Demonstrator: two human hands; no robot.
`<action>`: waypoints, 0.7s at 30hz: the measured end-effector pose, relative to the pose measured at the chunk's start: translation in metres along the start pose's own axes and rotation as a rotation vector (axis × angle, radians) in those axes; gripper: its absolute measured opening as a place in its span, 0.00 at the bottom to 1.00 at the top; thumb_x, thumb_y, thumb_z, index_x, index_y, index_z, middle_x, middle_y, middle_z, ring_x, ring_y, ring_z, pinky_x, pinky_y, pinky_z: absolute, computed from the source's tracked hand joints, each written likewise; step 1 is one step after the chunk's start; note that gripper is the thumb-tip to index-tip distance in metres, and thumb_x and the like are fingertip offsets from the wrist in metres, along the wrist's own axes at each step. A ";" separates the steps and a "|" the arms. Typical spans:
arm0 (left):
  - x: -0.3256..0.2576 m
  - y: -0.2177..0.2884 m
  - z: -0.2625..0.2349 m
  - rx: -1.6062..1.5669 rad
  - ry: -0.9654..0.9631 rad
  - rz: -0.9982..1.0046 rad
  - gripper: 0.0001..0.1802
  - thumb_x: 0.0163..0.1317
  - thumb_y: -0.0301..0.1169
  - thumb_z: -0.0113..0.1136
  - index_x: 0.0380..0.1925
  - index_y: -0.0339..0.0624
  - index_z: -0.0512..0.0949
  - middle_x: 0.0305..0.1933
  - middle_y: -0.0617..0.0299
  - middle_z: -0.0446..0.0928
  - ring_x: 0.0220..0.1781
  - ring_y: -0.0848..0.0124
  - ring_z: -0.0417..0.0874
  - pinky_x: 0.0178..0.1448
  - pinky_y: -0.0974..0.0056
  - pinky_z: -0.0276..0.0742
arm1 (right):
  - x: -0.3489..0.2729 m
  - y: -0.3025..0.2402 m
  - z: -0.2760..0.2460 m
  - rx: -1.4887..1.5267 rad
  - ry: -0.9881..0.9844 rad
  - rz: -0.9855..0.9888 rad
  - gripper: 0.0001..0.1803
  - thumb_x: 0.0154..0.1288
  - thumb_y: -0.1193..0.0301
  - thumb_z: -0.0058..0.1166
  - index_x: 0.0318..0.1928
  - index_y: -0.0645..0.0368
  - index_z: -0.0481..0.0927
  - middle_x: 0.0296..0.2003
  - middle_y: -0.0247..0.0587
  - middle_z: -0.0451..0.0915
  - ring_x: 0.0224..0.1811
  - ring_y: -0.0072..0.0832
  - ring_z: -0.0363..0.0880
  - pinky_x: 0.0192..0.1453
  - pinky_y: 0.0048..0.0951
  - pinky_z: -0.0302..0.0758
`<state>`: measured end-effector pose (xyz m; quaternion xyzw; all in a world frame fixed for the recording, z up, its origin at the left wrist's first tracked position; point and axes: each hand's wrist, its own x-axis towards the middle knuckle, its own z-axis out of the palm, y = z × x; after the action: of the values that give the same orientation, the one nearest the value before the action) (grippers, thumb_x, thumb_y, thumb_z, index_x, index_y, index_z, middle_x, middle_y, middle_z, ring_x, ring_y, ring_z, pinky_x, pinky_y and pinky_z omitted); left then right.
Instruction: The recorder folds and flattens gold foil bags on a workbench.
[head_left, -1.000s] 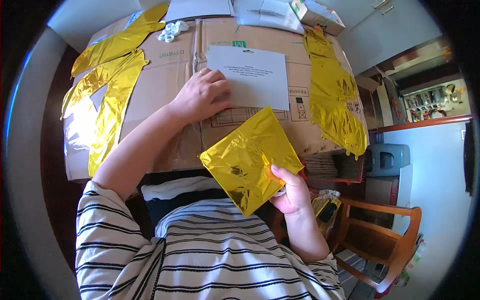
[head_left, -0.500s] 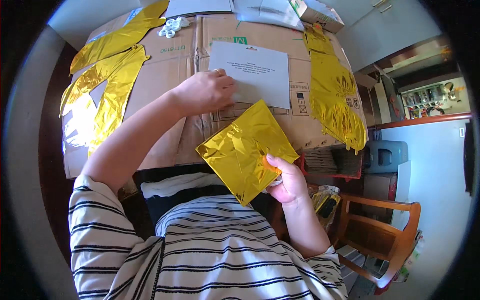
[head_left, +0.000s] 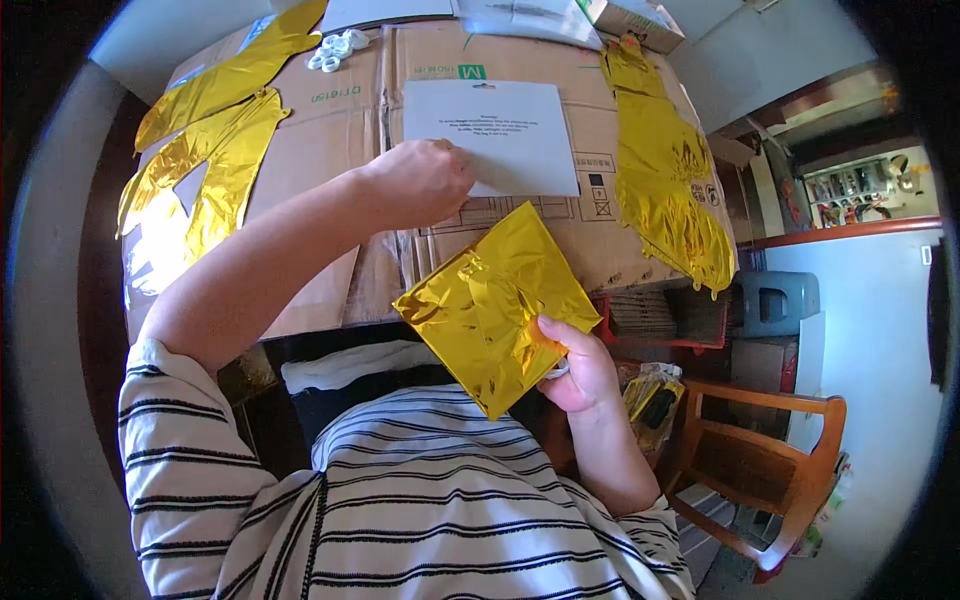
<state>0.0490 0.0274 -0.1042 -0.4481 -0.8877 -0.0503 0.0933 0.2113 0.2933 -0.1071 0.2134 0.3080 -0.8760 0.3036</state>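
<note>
My right hand [head_left: 582,372] grips a folded, flat gold foil balloon [head_left: 495,310] by its right-hand side, thumb pressed on top and fingers hidden underneath. A bit of something white shows under that hand, too small to name. My left hand [head_left: 425,183] is closed in a fist over the lower left corner of a flat white packet [head_left: 500,135] with a hang hole and printed lines. Its fingertips are turned away, so what they hold, if anything, is hidden. The packet lies on a large cardboard box [head_left: 310,150], beyond the folded foil.
Flat gold foil balloons lie at the box's left [head_left: 232,165] and right [head_left: 660,165]. White ribbon rolls [head_left: 335,48] sit at the back left, a small open carton [head_left: 640,22] at the back right. A wooden chair [head_left: 750,465] and grey-blue stool [head_left: 778,305] stand to the right.
My left hand has curled more tightly and turned at the packet's corner. The white packet has shifted a little up and left in view. My right hand keeps its grip on the foil.
</note>
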 end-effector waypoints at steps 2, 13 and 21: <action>0.003 0.001 0.005 0.077 -0.170 -0.009 0.07 0.54 0.29 0.62 0.32 0.38 0.80 0.39 0.53 0.79 0.40 0.57 0.85 0.43 0.56 0.84 | -0.007 0.001 0.001 -0.017 0.001 -0.024 0.27 0.72 0.73 0.53 0.70 0.60 0.67 0.64 0.45 0.76 0.65 0.41 0.77 0.69 0.48 0.75; -0.009 0.066 -0.037 0.080 -0.214 -0.100 0.04 0.52 0.28 0.62 0.28 0.41 0.81 0.34 0.57 0.79 0.39 0.60 0.85 0.44 0.58 0.83 | -0.035 0.001 -0.013 -0.022 0.030 -0.056 0.29 0.72 0.73 0.53 0.71 0.61 0.66 0.65 0.47 0.75 0.66 0.42 0.76 0.70 0.49 0.73; -0.009 0.043 -0.022 -0.038 -0.225 -0.213 0.04 0.56 0.29 0.61 0.27 0.40 0.80 0.35 0.56 0.79 0.42 0.56 0.84 0.50 0.55 0.81 | -0.028 0.007 -0.024 -0.023 0.057 -0.026 0.27 0.72 0.74 0.54 0.70 0.61 0.68 0.63 0.46 0.77 0.64 0.41 0.78 0.68 0.49 0.75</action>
<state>0.0917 0.0426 -0.0839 -0.3561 -0.9338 -0.0262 -0.0211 0.2412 0.3164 -0.1119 0.2309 0.3292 -0.8699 0.2857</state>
